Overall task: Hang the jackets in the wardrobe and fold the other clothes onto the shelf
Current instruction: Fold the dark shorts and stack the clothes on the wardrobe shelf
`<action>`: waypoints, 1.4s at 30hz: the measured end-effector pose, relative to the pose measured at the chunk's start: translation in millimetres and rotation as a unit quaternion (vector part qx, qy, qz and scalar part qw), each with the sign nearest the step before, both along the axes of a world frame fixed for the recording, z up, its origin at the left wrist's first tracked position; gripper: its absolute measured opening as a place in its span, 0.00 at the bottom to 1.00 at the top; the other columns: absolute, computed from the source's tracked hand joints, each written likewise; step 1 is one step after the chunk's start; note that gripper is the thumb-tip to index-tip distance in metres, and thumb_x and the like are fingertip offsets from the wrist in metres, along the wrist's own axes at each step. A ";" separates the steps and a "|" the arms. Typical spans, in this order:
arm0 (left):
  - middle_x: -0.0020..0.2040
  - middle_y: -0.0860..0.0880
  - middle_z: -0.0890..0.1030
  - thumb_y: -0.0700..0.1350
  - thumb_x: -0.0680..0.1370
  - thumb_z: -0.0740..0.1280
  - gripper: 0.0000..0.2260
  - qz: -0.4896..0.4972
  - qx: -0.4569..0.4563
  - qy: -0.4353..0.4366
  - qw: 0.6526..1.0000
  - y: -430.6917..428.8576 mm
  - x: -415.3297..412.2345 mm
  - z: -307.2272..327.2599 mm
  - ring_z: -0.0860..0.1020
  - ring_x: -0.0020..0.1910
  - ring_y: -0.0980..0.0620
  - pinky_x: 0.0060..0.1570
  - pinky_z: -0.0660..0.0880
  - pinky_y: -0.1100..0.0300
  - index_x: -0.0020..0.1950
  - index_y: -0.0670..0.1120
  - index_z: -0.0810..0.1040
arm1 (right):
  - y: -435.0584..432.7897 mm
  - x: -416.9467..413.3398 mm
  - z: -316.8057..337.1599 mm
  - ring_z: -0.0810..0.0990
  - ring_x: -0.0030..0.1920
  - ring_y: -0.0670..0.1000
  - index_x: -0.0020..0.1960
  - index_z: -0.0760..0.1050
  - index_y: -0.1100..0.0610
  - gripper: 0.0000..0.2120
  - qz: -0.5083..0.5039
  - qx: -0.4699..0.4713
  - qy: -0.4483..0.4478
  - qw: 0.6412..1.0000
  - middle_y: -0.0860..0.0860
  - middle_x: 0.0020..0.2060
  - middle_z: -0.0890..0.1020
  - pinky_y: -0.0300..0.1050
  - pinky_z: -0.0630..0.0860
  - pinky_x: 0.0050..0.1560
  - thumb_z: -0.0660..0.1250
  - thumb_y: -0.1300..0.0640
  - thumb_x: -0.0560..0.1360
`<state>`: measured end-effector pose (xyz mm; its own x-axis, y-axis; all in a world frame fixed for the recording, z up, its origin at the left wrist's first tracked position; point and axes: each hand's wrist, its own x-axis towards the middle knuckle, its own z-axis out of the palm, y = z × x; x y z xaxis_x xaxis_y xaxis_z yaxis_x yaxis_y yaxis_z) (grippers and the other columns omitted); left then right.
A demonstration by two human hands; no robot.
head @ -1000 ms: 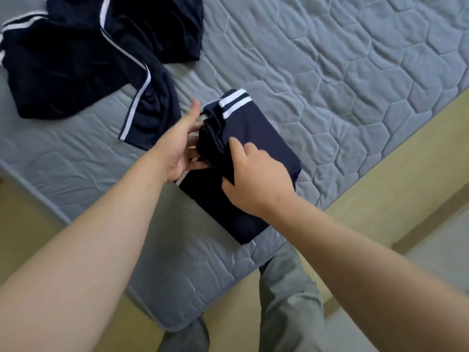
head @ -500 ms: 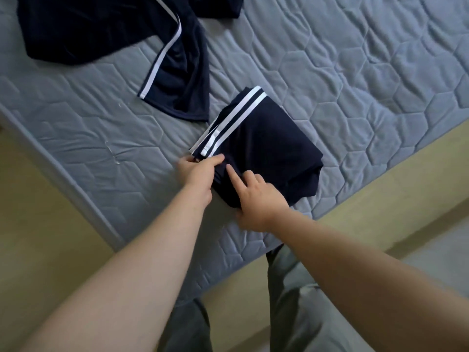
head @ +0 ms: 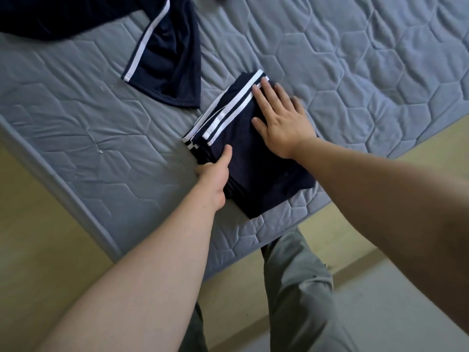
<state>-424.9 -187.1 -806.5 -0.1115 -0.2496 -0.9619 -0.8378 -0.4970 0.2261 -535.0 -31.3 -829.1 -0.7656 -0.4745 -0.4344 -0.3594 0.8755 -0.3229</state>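
Navy sports fabric, thin and matte, sits under both hands. Right hand [head: 281,118] lies flat on top of the folded navy garment with twin white stripes [head: 258,174], fingers straight and spread, palm pressing the layers down. Left hand [head: 215,171] grips the stack's near left edge, thumb on top, fingers tucked beneath and hidden.

The garment is a compact, roughly rectangular bundle, several layers thick, with its stripe ends stepped at the left corner. It rests on the grey quilted mattress [head: 76,97], close to the near edge. The fabric looks soft and slippery, likely to slump if lifted by one side only.

Just beyond it, apart as far as I can tell, a second navy garment with a white side stripe [head: 167,59] lies unfolded and rumpled, running out of frame top left. The mattress has hexagon stitching, a piped edge and slight creases. Below are the person's grey-green trousers [head: 297,288] and a pale yellowish floor [head: 38,237].

Progress, judged: one item's fold looks finished or nearly so and is being flattened, but it is not yet on the shelf. The second piece is not yet folded. Wardrobe, shelf and hangers are out of view, so the jackets' status cannot be told.
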 end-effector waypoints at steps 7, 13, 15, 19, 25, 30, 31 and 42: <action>0.52 0.49 0.86 0.49 0.66 0.83 0.23 0.064 -0.046 0.038 0.996 -5.5 5.9 13.6 0.85 0.50 0.48 0.55 0.81 0.45 0.57 0.46 0.80 | -7.6 -9.6 12.2 0.44 0.80 0.55 0.80 0.35 0.44 0.33 0.016 0.048 -0.047 0.998 0.45 0.80 0.39 0.60 0.50 0.77 0.46 0.38 0.81; 0.43 0.54 0.85 0.47 0.63 0.84 0.20 -0.001 -0.162 0.130 0.978 -27.6 0.0 117.0 0.84 0.41 0.60 0.44 0.81 0.62 0.51 0.49 0.81 | -29.9 -2.4 141.7 0.54 0.79 0.59 0.81 0.43 0.51 0.41 0.014 -0.002 -0.017 1.000 0.55 0.81 0.46 0.59 0.59 0.74 0.64 0.47 0.78; 0.42 0.61 0.80 0.49 0.62 0.83 0.20 -0.085 -0.237 0.137 0.958 -41.9 5.5 169.2 0.79 0.36 0.69 0.35 0.73 0.75 0.47 0.54 0.76 | -45.5 7.5 197.1 0.54 0.79 0.60 0.81 0.41 0.49 0.46 0.071 -0.012 -0.019 0.997 0.55 0.81 0.44 0.60 0.59 0.74 0.69 0.48 0.76; 0.51 0.55 0.82 0.55 0.64 0.80 0.25 -0.276 -0.340 0.136 0.889 -93.5 50.5 301.2 0.81 0.50 0.49 0.45 0.76 0.56 0.55 0.54 0.73 | -102.6 44.2 331.4 0.55 0.78 0.59 0.81 0.39 0.47 0.53 0.168 -0.080 0.025 0.982 0.55 0.81 0.44 0.59 0.61 0.73 0.74 0.48 0.71; 0.49 0.47 0.83 0.54 0.67 0.78 0.27 -0.449 -0.441 0.166 0.760 -186.6 169.3 466.7 0.82 0.49 0.41 0.42 0.75 0.51 0.59 0.50 0.68 | -214.7 150.0 488.2 0.46 0.80 0.59 0.81 0.40 0.46 0.59 0.327 -0.124 0.094 0.932 0.52 0.81 0.43 0.63 0.54 0.77 0.76 0.39 0.65; 0.45 0.45 0.81 0.53 0.66 0.80 0.30 -0.474 -0.533 0.136 0.688 -273.9 296.4 546.9 0.81 0.45 0.41 0.37 0.68 0.54 0.55 0.50 0.63 | -313.4 260.2 555.8 0.48 0.80 0.57 0.73 0.65 0.53 0.40 0.411 -0.091 0.160 0.893 0.50 0.75 0.66 0.61 0.48 0.77 0.72 0.36 0.67; 0.46 0.45 0.81 0.52 0.66 0.80 0.30 -0.478 -0.542 0.126 0.680 -290.6 324.2 556.2 0.81 0.45 0.42 0.37 0.67 0.55 0.57 0.48 0.64 | -333.7 282.8 566.5 0.53 0.79 0.57 0.68 0.69 0.54 0.36 0.437 -0.083 0.177 0.878 0.51 0.70 0.71 0.60 0.50 0.77 0.72 0.36 0.68; 0.47 0.53 0.79 0.51 0.63 0.80 0.32 -0.292 -0.577 -0.030 0.763 -427.8 630.1 613.0 0.79 0.47 0.49 0.39 0.71 0.58 0.64 0.54 0.72 | -560.0 516.8 654.7 0.73 0.36 0.53 0.44 0.61 0.49 0.16 0.657 -0.112 0.103 0.739 0.46 0.36 0.72 0.47 0.73 0.32 0.67 0.45 0.68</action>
<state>205.2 -614.8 -193.5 -0.4908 -0.8586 -0.1483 -0.8668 0.4639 0.1830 -18.2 -591.2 -174.4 0.3797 -0.9091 -0.1713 -0.9132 -0.3387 -0.2264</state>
